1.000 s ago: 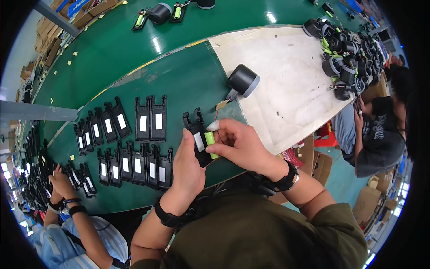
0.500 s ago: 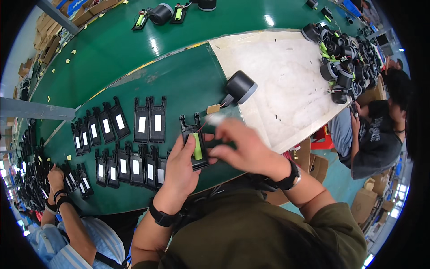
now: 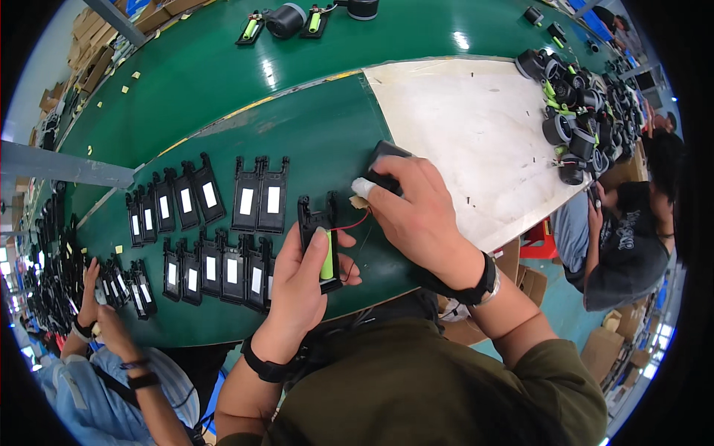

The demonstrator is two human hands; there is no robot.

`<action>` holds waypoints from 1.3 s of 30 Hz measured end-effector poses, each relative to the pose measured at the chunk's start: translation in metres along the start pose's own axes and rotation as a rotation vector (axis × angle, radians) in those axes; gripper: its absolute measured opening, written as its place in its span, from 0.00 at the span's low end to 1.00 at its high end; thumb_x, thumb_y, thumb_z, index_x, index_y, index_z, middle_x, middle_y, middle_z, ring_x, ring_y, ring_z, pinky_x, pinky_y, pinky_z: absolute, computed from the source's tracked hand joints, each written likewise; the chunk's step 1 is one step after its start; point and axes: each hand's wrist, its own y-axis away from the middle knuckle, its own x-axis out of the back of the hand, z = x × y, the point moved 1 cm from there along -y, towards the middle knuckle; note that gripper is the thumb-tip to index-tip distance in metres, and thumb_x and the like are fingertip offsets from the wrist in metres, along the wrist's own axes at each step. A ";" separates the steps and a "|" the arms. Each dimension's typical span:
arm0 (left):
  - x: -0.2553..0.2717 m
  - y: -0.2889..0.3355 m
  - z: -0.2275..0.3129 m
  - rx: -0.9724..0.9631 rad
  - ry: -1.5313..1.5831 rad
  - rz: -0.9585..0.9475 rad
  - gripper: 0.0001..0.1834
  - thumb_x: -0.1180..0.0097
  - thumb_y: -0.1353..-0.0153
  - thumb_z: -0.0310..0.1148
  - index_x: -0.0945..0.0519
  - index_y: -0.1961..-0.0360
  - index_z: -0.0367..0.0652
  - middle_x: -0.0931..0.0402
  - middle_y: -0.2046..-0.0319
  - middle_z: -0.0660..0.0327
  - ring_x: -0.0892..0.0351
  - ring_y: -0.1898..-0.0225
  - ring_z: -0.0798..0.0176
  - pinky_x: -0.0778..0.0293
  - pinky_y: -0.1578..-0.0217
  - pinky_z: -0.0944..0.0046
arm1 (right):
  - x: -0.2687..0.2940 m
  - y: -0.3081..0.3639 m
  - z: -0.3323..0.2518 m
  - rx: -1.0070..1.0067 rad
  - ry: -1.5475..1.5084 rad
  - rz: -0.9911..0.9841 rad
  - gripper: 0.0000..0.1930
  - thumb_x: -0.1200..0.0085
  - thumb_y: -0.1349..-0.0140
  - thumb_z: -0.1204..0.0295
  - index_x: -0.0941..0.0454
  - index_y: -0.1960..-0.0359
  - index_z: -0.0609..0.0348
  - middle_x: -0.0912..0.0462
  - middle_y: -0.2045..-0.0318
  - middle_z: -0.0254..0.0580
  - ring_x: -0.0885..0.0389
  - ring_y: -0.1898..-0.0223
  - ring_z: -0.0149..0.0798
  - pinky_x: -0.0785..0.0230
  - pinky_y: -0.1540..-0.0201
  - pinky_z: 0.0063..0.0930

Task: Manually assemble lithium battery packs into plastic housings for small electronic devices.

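My left hand (image 3: 291, 293) is closed around a long black plastic housing (image 3: 306, 219), its thumb lying over a lime-green battery cell (image 3: 328, 260) seated inside. A thin red wire (image 3: 354, 226) runs from the housing toward a small tan piece (image 3: 359, 202) beside my right hand. My right hand (image 3: 420, 215) is closed on a black cylindrical part (image 3: 383, 154), and its fingers cover much of that part. White wrapping (image 3: 362, 186) covers one fingertip of this hand.
Rows of black housings with white labels (image 3: 247, 201) lie left on the green table (image 3: 312, 111). A pale board (image 3: 454, 111) extends right, with a pile of black cylindrical parts (image 3: 584, 111) beyond. Co-workers sit at left and right; a grey post (image 3: 67, 165) crosses the left side.
My right hand has moved up and away from the housing and taken hold of the black cylindrical part, which has turned. My left hand still holds the housing. The view has shifted slightly.
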 end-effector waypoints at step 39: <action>-0.025 0.011 0.007 -0.023 -0.628 -0.030 0.18 0.60 0.34 0.31 0.39 0.46 0.33 0.26 0.65 0.55 0.23 0.74 0.68 0.22 0.75 0.68 | -0.004 0.021 -0.013 -0.348 -0.545 -0.050 0.07 0.37 0.57 0.80 0.24 0.77 0.60 0.25 0.79 0.41 0.26 0.78 0.42 0.33 0.77 0.30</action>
